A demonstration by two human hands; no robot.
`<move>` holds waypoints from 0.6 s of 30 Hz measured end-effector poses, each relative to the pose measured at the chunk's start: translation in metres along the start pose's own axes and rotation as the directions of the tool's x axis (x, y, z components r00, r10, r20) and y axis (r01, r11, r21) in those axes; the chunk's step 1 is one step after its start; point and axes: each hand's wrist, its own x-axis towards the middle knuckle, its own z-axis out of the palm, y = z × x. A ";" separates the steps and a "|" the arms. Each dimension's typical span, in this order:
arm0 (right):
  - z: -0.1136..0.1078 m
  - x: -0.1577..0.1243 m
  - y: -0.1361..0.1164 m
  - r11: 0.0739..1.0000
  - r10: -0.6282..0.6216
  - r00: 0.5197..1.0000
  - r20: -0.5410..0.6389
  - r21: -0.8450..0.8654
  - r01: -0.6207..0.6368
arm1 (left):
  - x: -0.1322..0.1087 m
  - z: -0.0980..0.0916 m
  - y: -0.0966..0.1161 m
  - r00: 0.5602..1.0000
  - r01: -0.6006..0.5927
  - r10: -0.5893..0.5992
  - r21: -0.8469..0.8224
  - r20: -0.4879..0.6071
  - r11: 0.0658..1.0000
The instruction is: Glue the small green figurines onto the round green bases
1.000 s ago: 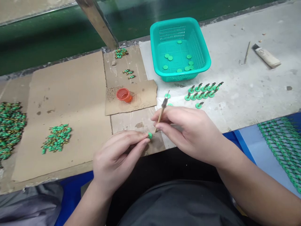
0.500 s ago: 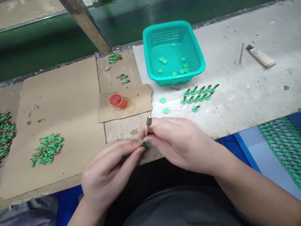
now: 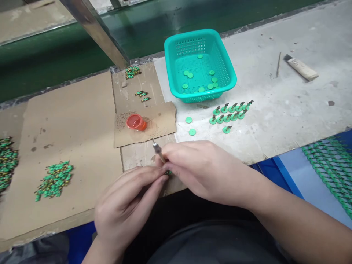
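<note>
Clearly, most of it was plastic and cardboard. Flat, stained cardboard (image 3: 79, 121) covered the tabletop (image 3: 280, 102) toward nine and ten o'clock from the left hand (image 3: 126, 203) and right hand (image 3: 198, 168). At one o'clock stood a turquoise basket (image 3: 202, 98) with slotted walls, smooth green discs (image 3: 190, 75) lying in it. A shiny red cup (image 3: 134, 122) stood at eleven o'clock; at two, knobbly dark-topped pieces (image 3: 233, 106) stuck up in rows from round green bases. A rough heap (image 3: 55, 179) of green and brownish bits lay at nine o'clock.

The small green piece (image 3: 168, 172) was between the two hands, at about two o'clock from the left hand's fingertips, mostly hidden. The left hand's fingers were nearly together, pinching it. The right hand's fingers were closed around a slim tool (image 3: 157, 148), wooden-shafted with a dark collar, its thin upper tip pointing to eleven o'clock. I couldn't tell whether its lower end touched the piece.
</note>
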 end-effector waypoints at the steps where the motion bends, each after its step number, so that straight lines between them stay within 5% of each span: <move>1: 0.000 0.001 0.000 1.000 0.000 1.000 0.004 -0.002 0.000 | -0.001 0.000 0.000 1.000 -0.001 0.001 0.005 -0.003 1.000; 11: 0.003 0.004 0.001 1.000 -0.012 1.000 -0.023 -0.012 0.012 | 0.001 0.002 0.000 0.999 0.001 0.001 0.034 -0.032 0.999; 18: 0.012 -0.016 0.006 0.996 -0.081 0.967 -0.241 0.018 0.088 | 0.002 0.002 0.005 0.998 0.060 -0.061 -0.028 -0.028 0.998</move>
